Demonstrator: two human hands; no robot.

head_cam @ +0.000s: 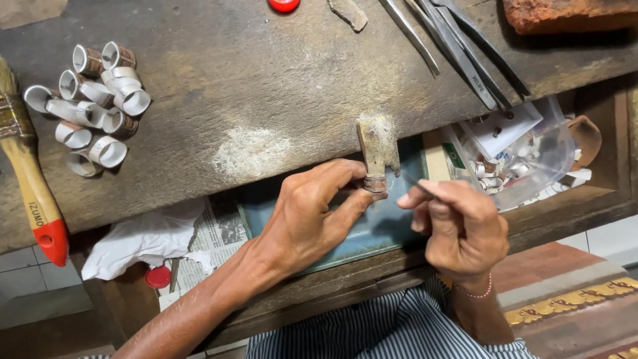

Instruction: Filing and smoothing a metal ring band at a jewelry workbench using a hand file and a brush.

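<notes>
Striped shirt (392,329) sits lowest in my view. Left hand (312,216) pinches a small ring (375,183) against the wooden peg (377,146); right hand (458,226), just right of it, grips a thin tool (417,186) whose tip points left toward the ring.

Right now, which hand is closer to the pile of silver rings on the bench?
The left hand. It sits nearer the middle of the bench, to the right of the rings and lower down. The right hand is further right again.
</notes>
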